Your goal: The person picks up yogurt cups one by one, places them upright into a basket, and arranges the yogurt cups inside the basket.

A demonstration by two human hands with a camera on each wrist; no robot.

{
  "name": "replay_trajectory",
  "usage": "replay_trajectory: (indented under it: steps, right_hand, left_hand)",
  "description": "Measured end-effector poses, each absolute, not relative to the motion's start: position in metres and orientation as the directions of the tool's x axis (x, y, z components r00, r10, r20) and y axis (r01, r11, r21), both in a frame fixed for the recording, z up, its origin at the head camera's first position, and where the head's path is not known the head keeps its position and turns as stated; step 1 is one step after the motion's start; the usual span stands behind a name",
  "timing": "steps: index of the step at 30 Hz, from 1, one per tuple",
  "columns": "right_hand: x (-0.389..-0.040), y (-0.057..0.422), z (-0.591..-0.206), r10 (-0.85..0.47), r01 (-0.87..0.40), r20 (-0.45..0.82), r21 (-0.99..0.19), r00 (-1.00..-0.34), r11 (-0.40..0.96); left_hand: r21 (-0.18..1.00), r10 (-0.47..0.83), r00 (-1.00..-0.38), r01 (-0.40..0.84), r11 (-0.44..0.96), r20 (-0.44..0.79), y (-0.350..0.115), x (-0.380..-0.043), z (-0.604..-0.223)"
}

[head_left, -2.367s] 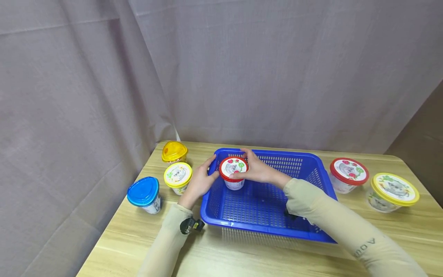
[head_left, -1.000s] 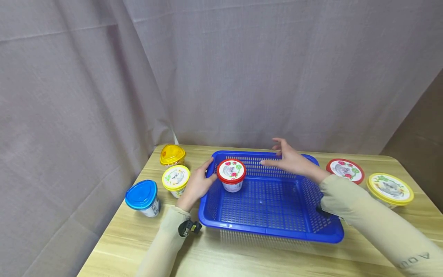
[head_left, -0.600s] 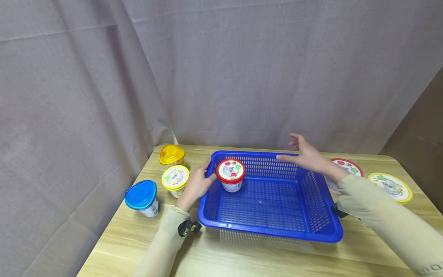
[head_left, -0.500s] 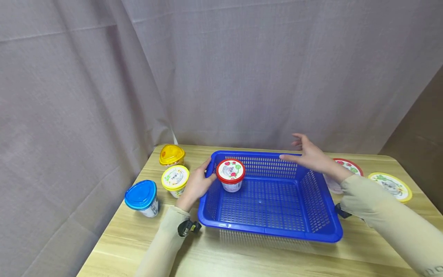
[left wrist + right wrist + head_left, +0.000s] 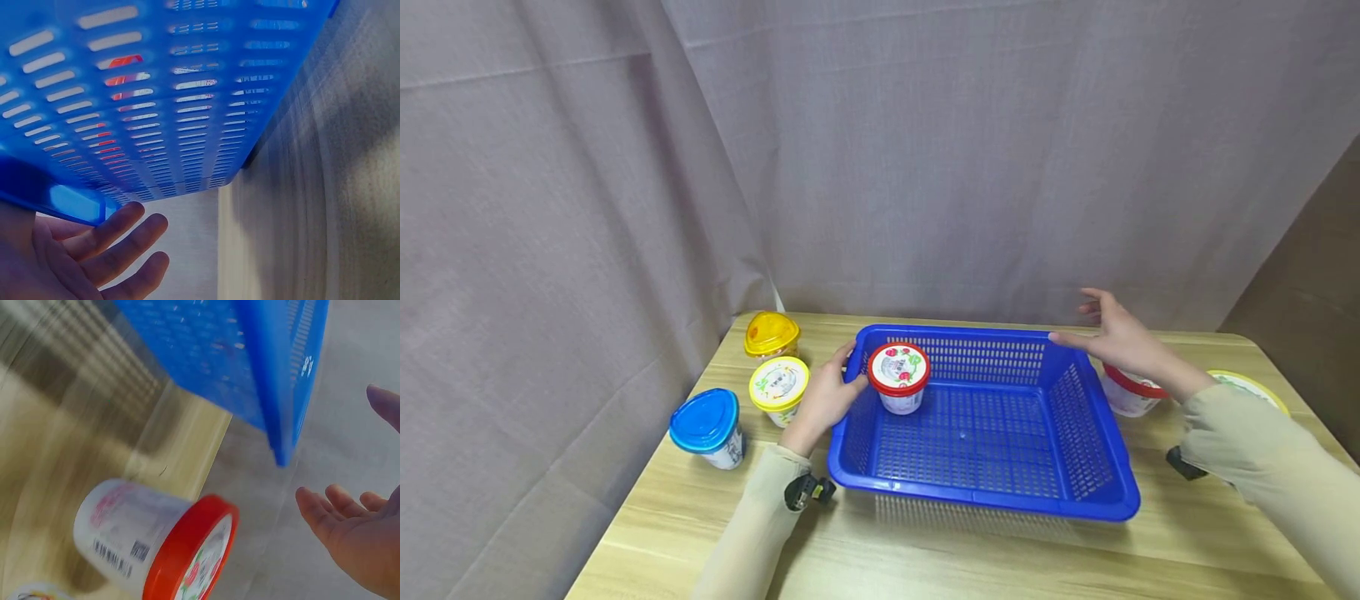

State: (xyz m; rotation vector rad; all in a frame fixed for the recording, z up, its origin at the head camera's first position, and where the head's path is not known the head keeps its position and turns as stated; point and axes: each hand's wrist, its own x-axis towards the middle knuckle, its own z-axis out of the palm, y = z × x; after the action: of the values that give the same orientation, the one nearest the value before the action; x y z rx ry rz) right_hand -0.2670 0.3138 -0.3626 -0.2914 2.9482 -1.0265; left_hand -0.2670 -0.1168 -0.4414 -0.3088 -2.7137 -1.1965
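Note:
A blue perforated plastic basket (image 5: 970, 500) stands on the table. Inside its left end is an upright white tub with a red strawberry-printed lid (image 5: 898, 368). My left hand (image 5: 827, 400) rests at the basket's left rim; in the left wrist view its loosely spread fingers (image 5: 122, 256) lie outside the slotted wall, the thumb hidden there. My right hand (image 5: 1127, 337) hovers just beyond the basket's back right corner, fingers spread and holding nothing. Beneath it stands a second red-lidded tub (image 5: 1131, 396), partly covered by the wrist and seen whole in the right wrist view.
At the left are a blue-lidded tub (image 5: 706, 421), a yellow-rimmed tub (image 5: 780, 385) and an amber-lidded tub (image 5: 771, 333). Another yellow-rimmed tub (image 5: 1251, 387) is half hidden behind the right sleeve. A grey curtain (image 5: 910, 167) hangs behind the wooden table (image 5: 925, 558).
My right hand has let go of the red-lidded tub in the basket and moved right, over the basket to its back right corner. My left hand has stayed at the left rim.

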Motion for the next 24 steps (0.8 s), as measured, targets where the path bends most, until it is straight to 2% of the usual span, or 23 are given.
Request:
replay_trajectory:
  steps: [5, 11, 24]
  right_hand:
    - [-0.268, 0.329, -0.364, -0.158, -0.167, 0.067, -0.593, -0.985, 0.788]
    - [-0.266, 0.35, -0.368, -0.123, -0.115, 0.022, -0.55, -0.992, 0.828]
    - [-0.258, 0.374, -0.381, -0.078, -0.067, 0.001, -0.526, -0.997, 0.848]
  left_hand:
    - [0.713, 0.12, -0.965, 0.252, 0.655, 0.231, -0.118, -0.268, -0.441]
    - [0.712, 0.122, -0.967, 0.247, 0.657, 0.222, -0.117, -0.268, -0.442]
    - [0.717, 0.117, -0.97, 0.235, 0.656, 0.211, -0.117, -0.267, -0.443]
